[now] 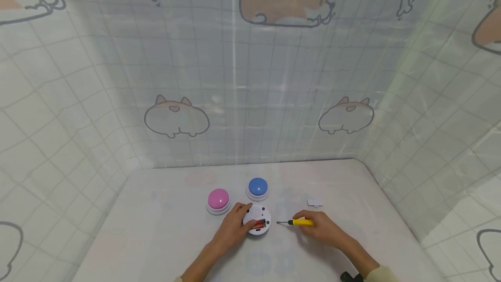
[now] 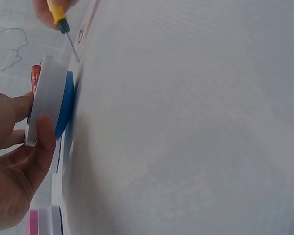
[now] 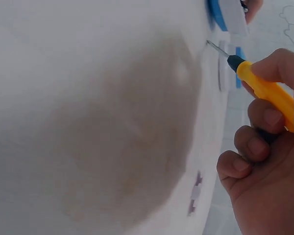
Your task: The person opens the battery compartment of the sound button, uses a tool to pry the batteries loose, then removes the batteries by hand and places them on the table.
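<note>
My left hand (image 1: pixel 232 229) grips a round white button device (image 1: pixel 255 213) by its rim. It is turned face down, with a blue dome (image 2: pixel 66 105) underneath. Red batteries (image 1: pixel 259 224) show in its open compartment, and my thumb touches them. One battery (image 2: pixel 36 74) sticks up above the back of the casing. My right hand (image 1: pixel 324 229) holds a yellow-handled screwdriver (image 3: pixel 269 93) to the right of the device. The screwdriver's metal tip (image 1: pixel 280 222) points left, low over the table and apart from the device.
A pink-domed button (image 1: pixel 218 199) stands left of the device, and a blue-domed button (image 1: pixel 258 187) stands behind it. A small white cover piece (image 1: pixel 315 203) lies beyond my right hand. A black object (image 1: pixel 351 276) is partly visible by the right forearm. Patterned curtains surround the white table (image 1: pixel 164 212).
</note>
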`<state>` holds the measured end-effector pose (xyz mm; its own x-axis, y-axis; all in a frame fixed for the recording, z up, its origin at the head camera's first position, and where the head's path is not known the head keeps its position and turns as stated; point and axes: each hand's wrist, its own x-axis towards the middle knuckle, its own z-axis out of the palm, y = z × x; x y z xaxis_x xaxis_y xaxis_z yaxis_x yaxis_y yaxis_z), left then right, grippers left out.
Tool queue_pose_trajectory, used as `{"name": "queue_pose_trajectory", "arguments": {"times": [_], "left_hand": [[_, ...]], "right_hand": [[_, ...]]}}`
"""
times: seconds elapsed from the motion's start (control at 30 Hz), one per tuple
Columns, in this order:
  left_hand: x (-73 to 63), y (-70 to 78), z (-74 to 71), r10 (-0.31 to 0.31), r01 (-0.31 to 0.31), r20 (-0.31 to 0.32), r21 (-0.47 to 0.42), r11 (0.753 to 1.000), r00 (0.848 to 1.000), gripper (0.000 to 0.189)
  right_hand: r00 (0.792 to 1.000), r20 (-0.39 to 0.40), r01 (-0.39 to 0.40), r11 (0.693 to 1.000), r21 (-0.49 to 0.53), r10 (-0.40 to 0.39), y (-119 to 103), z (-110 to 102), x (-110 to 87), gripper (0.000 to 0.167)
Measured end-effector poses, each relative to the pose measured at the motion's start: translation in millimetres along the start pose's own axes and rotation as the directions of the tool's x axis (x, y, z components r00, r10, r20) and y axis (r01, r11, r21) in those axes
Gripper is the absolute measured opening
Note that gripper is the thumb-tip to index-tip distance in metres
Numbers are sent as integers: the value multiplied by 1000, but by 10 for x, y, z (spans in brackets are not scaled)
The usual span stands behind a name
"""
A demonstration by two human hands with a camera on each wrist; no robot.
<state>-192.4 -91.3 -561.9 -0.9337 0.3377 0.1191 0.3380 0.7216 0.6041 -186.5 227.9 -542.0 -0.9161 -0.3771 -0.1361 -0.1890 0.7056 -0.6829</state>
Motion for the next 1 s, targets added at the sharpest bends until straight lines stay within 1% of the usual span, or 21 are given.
{"name": "queue_pose_trajectory", "arguments": {"times": [0.1,0.2,0.3,0.47,0.57,0.73,1.0], "left_hand": [[-4,-3,4,-17,17,5,1,1000,1000,58],[0,-11,7,-23,23,5,6,1000,1000,58],[6,-21,8,-17,17,5,12,1000,1000,58],[12,-46,10,-9,9,5,8,1000,1000,58],[17,-60,11,-10,10,7,7,1000,1000,59],[25,-71,12,-12,12,13,-1,1000,1000,59],[28,-53,-8,-2,2,2,-12,1000,1000,58]], "right_hand": [[1000,13,-19,1000,18,19,18,44,-7,27],[999,2,-52,998,33,51,26,83,-3,26],[996,-10,-87,996,23,88,43,121,6,25],[991,-10,-137,990,-17,137,69,171,15,22],[991,-9,-137,990,-37,137,67,178,12,19],[993,-18,-115,988,-102,114,64,181,5,18],[989,-41,-144,974,-177,139,46,190,23,19]]}}
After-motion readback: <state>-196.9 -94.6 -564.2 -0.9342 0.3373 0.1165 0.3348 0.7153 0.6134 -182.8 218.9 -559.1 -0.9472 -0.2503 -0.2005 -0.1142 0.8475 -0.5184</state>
